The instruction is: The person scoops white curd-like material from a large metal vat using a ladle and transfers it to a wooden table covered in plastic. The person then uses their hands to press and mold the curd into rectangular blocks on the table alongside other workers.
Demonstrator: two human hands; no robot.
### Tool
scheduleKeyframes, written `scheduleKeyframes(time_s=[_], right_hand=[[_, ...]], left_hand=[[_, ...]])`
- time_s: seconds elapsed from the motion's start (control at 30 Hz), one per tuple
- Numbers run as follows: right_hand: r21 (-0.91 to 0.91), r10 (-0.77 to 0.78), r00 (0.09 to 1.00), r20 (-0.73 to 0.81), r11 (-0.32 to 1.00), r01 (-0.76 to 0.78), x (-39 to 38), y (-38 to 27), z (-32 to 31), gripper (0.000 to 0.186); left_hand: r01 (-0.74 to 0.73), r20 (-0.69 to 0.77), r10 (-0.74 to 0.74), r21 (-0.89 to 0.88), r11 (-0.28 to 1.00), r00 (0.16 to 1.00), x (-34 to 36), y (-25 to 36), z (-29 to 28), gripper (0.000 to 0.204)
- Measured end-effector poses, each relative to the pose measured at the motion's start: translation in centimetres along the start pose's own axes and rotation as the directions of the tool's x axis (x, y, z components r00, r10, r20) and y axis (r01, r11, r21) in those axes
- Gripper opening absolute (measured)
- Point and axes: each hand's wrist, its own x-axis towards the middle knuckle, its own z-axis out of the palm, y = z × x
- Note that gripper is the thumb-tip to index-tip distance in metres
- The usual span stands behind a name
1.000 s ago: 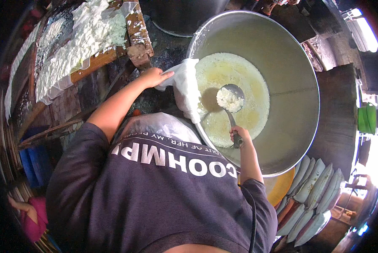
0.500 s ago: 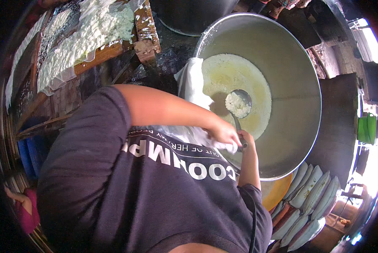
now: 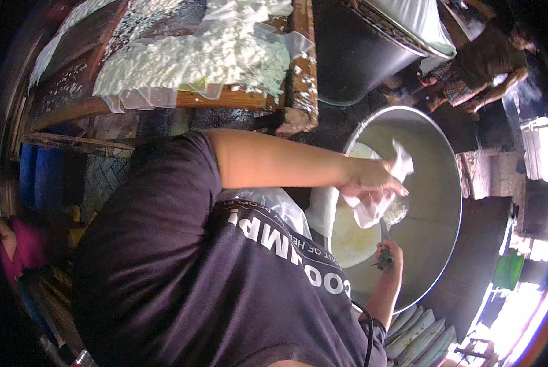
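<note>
My left hand [image 3: 373,176] reaches across my body over the large metal pot [image 3: 434,244], fingers closed on a bunched white cloth [image 3: 366,209], slightly blurred. Below it, my right hand [image 3: 389,248] grips the handle of a metal ladle [image 3: 384,231]. The ladle's bowl of white curds [image 3: 395,213] hangs inside the pot, partly hidden by the cloth. Yellowish, milky liquid [image 3: 353,251] lies in the pot. More white fabric [image 3: 322,214] drapes over the pot's near left rim.
Wooden racks [image 3: 303,67] with white curd sheets stand at upper left. A dark drum [image 3: 359,73] is behind the pot. A co-worker [image 3: 482,67] is at upper right, another person's pink-clad arm [image 3: 8,241] at far left. Sacks [image 3: 411,339] lie at lower right.
My left hand has moved from the rim across my body into the pot's space, carrying cloth. The view has swung, shifting the pot down and showing the co-worker. The ladle stays in my right hand.
</note>
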Motion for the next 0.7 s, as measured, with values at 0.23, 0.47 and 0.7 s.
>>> scheduleKeyframes(time_s=[0.23, 0.47, 0.7], right_hand=[[-0.101, -0.2, 0.976, -0.082, 0.976, 0.192, -13.6, -10.2, 12.3, 0.023], [0.176, -0.192, 0.801, 0.567, 0.978, 0.11, -20.5, -16.9, 27.5, 0.044], [-0.042, -0.017, 0.587, 0.809, 0.995, 0.088, -19.7, -19.0, 40.5, 0.034]], left_hand=[[-0.237, -0.222, 0.265, 0.146, 0.96, 0.938, -15.1, 9.6, -15.2, 0.034], [-0.056, -0.571, 0.174, 0.218, 0.974, 0.803, -29.6, 14.5, -34.5, 0.042], [0.191, -0.558, -0.003, 0.279, 0.941, 0.83, -32.2, 15.5, -41.2, 0.053]])
